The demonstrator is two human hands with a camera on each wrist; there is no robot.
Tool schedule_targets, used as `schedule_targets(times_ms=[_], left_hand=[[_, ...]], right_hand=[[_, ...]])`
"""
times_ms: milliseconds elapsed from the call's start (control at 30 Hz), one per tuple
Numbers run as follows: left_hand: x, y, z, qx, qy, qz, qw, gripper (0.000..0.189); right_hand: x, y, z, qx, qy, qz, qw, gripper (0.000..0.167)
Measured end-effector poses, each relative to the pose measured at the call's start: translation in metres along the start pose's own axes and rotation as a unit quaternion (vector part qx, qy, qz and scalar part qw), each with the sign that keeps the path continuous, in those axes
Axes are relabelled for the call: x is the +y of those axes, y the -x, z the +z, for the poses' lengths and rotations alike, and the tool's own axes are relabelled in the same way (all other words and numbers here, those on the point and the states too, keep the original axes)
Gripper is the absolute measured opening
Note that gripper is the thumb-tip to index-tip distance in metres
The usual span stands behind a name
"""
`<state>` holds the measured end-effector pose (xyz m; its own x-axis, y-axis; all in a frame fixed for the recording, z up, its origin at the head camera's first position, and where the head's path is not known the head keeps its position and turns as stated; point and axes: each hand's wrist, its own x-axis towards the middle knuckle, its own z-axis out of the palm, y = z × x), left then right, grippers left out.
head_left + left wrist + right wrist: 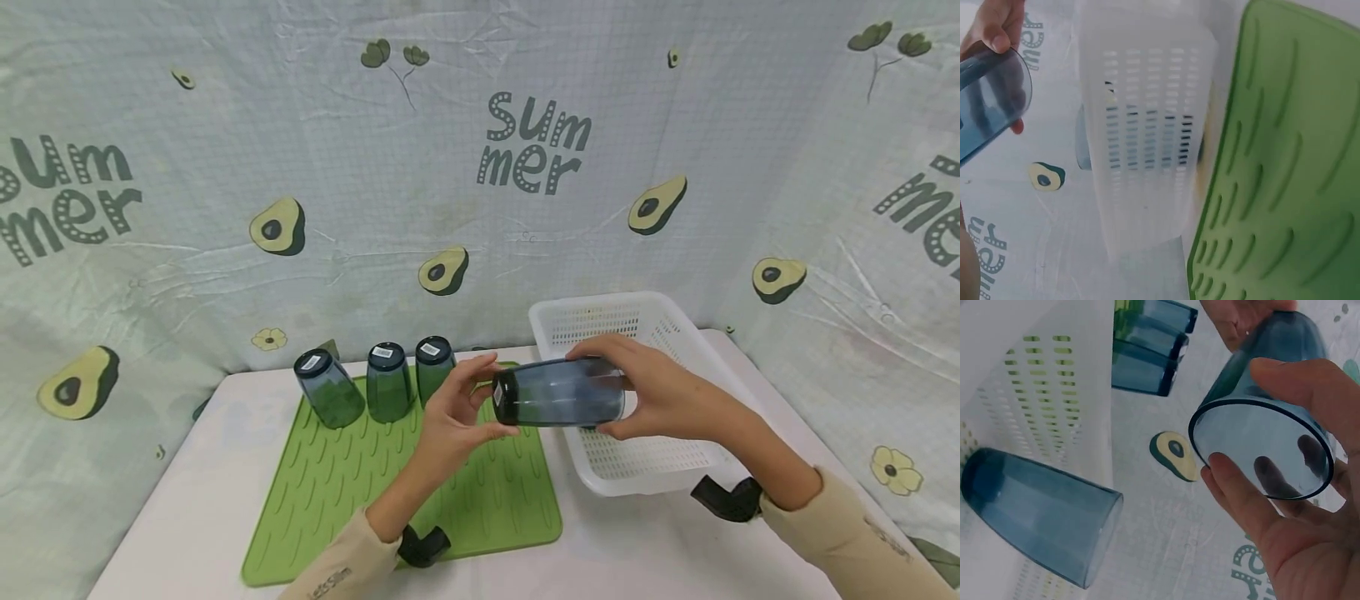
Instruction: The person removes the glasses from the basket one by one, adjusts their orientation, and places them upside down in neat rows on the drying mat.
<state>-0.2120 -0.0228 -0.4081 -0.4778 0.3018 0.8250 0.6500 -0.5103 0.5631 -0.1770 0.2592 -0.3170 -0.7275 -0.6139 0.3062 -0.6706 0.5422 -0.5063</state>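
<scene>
A blue-tinted drinking glass (566,392) is held on its side between both hands, over the gap between mat and basket. My left hand (456,408) pinches its dark base end between thumb and fingers. Around the rim end, my right hand (652,387) has its thumb and fingers spread, and the right wrist view shows the open mouth facing the palm. Three more glasses (388,383) stand upside down along the back of the green drying mat (480,508), labels on their bases. Another glass (1041,515) lies tilted in the white basket (637,483).
The mat and the perforated basket sit side by side on a white table (172,483), basket to the right. Behind and to the right hangs a pale printed cloth (360,167) with avocados and lettering, close to the table's edges.
</scene>
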Motion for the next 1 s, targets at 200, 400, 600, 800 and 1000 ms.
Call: schedule_targets(times_ms=[200, 400, 600, 800, 1000], left_hand=[[0.006, -0.010, 0.014, 0.043, 0.050, -0.020, 0.9976, 0.070], [0.012, -0.024, 0.030, 0.040, 0.091, -0.052, 0.9937, 0.064], [0.022, -0.033, 0.032, 0.001, 0.082, -0.082, 0.9932, 0.073], [0.028, -0.041, 0.033, -0.025, 0.062, -0.088, 0.9938, 0.084], [0.033, -0.045, 0.039, 0.001, 0.025, -0.090, 0.9956, 0.078]], right_hand=[[0.000, -0.004, 0.011, 0.005, -0.044, 0.019, 0.9988, 0.084], [-0.003, -0.009, 0.024, 0.030, -0.069, 0.026, 0.9968, 0.088], [-0.004, -0.012, 0.032, 0.078, -0.117, 0.050, 0.9887, 0.091], [-0.002, -0.014, 0.040, 0.104, -0.160, 0.061, 0.9797, 0.089], [-0.004, -0.017, 0.044, 0.121, -0.145, 0.058, 0.9804, 0.090]])
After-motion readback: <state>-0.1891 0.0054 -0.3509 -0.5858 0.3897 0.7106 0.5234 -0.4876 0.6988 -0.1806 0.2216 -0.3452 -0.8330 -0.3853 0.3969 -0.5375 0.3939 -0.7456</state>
